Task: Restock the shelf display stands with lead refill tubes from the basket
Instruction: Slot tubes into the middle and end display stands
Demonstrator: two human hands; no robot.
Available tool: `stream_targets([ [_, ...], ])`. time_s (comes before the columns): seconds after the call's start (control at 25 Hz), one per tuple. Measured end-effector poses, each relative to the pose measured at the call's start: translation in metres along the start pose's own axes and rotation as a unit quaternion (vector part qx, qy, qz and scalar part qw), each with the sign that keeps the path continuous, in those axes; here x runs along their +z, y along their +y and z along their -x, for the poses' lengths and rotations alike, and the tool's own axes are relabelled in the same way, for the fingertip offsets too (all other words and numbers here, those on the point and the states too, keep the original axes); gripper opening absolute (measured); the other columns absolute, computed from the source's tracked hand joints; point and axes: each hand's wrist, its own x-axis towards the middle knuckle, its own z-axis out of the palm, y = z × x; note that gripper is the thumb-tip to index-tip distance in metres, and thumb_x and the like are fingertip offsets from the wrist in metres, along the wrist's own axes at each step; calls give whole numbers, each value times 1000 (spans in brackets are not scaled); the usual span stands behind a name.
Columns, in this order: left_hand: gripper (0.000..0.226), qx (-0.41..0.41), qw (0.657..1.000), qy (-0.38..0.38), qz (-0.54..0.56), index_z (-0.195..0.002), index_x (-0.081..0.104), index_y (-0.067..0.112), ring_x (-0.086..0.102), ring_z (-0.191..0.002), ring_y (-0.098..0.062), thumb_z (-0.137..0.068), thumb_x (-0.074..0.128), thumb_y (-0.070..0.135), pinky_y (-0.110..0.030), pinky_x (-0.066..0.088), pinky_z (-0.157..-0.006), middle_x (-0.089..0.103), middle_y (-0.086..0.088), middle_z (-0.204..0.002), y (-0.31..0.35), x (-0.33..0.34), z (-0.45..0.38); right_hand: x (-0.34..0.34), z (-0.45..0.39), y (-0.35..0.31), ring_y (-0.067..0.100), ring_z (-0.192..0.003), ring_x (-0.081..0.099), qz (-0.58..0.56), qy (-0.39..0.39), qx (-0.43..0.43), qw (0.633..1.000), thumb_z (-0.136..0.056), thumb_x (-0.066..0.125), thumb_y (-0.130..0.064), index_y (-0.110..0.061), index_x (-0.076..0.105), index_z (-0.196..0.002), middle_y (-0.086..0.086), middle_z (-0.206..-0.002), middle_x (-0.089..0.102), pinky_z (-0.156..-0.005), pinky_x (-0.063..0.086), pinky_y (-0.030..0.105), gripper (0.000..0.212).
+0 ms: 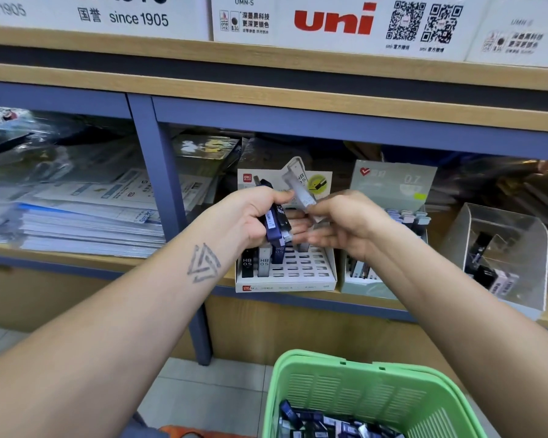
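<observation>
My left hand (253, 213) is clenched around a bundle of dark lead refill tubes (277, 224), held just above the white display stand (301, 267) on the shelf (108, 259). My right hand (345, 222) pinches a single pale grey HB tube (299, 184) between thumb and fingers, tilted up in front of the stand's backing card. Three tubes already stand in the stand's left slots; most slots lie bare. A second, pale green stand (389, 191) sits just beside it on the right. The green basket (374, 390) below me holds many more tubes (323, 423).
</observation>
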Motion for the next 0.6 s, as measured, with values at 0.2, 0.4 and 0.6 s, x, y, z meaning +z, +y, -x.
stream_targets([
  [0.2, 13, -26, 999, 25, 18, -84, 58, 5, 55, -41, -14, -95, 63, 10, -20, 48, -42, 57, -7, -54, 5, -5, -3, -42, -9, -13, 12, -59, 62, 270, 131, -144, 943, -97, 61, -4, -12, 74, -105, 4, -79, 68, -55, 54, 17, 17],
  [0.4, 13, -24, 998, 34, 55, -77, 52, 4, 55, -52, -19, -88, 51, -1, -24, 48, -49, 56, -11, -61, 3, -5, -2, -42, -24, -7, 20, -87, 65, 521, 78, -222, 821, -85, 78, -12, -16, 69, -101, 2, -93, 66, -71, 49, 25, 18],
  [0.6, 17, 3, 998, -7, 69, -106, 54, -13, 70, -68, -34, -96, 40, -8, -41, 62, -63, 70, -28, -79, 3, -4, 6, -36, -37, 22, 26, -91, 68, 515, 80, -261, 813, -83, 79, -10, -19, 72, -96, 6, -94, 71, -84, 58, 39, 17],
])
